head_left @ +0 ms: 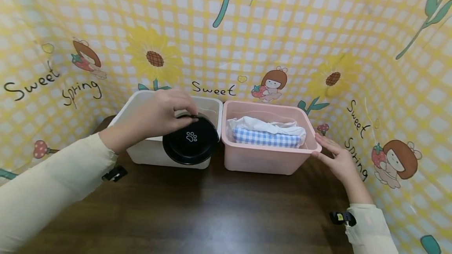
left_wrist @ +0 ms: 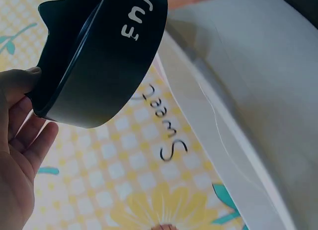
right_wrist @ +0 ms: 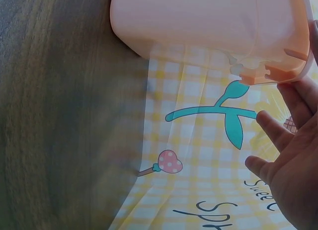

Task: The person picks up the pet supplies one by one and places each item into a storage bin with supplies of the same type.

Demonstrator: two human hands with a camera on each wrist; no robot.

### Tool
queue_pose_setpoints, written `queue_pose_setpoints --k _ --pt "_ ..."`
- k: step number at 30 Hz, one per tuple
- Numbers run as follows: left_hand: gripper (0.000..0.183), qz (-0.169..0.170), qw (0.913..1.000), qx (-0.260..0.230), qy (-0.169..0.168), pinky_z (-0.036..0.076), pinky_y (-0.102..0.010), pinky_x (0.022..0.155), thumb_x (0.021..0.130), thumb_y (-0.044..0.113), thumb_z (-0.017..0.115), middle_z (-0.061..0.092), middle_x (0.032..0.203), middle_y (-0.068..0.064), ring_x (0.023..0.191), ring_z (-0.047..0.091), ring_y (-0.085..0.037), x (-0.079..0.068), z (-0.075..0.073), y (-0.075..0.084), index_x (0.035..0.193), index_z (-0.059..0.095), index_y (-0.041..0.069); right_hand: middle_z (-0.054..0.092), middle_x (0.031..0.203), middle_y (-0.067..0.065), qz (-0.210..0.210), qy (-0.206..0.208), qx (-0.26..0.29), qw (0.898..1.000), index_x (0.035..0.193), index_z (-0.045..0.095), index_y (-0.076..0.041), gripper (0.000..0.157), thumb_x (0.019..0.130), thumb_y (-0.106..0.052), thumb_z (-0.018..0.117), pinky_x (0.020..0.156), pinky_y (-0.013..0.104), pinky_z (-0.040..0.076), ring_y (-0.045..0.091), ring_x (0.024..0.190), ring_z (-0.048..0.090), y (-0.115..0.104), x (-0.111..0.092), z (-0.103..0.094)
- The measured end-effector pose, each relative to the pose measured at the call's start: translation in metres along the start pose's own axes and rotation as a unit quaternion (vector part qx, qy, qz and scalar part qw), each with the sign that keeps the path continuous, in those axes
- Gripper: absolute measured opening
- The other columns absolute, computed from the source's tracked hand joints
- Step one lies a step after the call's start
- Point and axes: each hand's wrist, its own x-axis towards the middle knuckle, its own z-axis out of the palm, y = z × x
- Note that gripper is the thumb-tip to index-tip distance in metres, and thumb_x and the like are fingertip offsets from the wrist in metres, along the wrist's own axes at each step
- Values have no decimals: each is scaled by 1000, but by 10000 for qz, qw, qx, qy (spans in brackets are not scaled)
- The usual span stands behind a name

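Note:
My left hand [head_left: 159, 113] pinches the rim of a black pet bowl [head_left: 190, 140] between thumb and fingers. The bowl hangs tilted in front of the white bin [head_left: 144, 158], its inside with a white paw print facing the head camera. In the left wrist view the bowl [left_wrist: 109, 71] shows a pointed ear shape on its rim and white lettering on its side. My right hand [head_left: 337, 160] holds the right front corner of the pink bin [head_left: 261, 160], thumb and forefinger at the rim. Its other fingers [right_wrist: 276, 133] stretch out below the rim.
Inside the pink bin lies a folded blue-and-white checked cloth [head_left: 266, 137] with white fabric [head_left: 261, 124] behind it. Both bins stand side by side on a dark wooden table [head_left: 212, 214]. A yellow checked printed sheet [head_left: 212, 50] rises close behind and at both sides.

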Motion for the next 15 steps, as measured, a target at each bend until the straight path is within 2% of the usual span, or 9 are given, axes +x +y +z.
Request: queue_pose_setpoints --k 3,9,15 --pt "19 -35 9998 188 -50 57 -36 75 78 3 86 74 92 4 90 69 -14 -2 -10 -7 87 77 17 50 154 -9 49 28 -40 10000 147 57 -29 60 91 -37 79 118 60 30 27 149 38 1 -1 0" --pt "21 -82 9998 124 -126 57 -37 75 77 -2 86 74 90 2 87 68 -15 -5 -24 -21 87 77 14 49 152 -17 -3 35 -94 9999 147 56 -29 61 91 -39 78 117 62 29 30 149 37 3 -2 0" --pt "22 -150 9994 281 -107 53 -33 74 75 -3 86 74 88 1 84 67 -15 -7 -39 -36 87 77 12 49 153 -12 -122 35 -124 9998 147 56 -31 60 92 -38 78 117 62 29 30 150 37 5 -1 1"
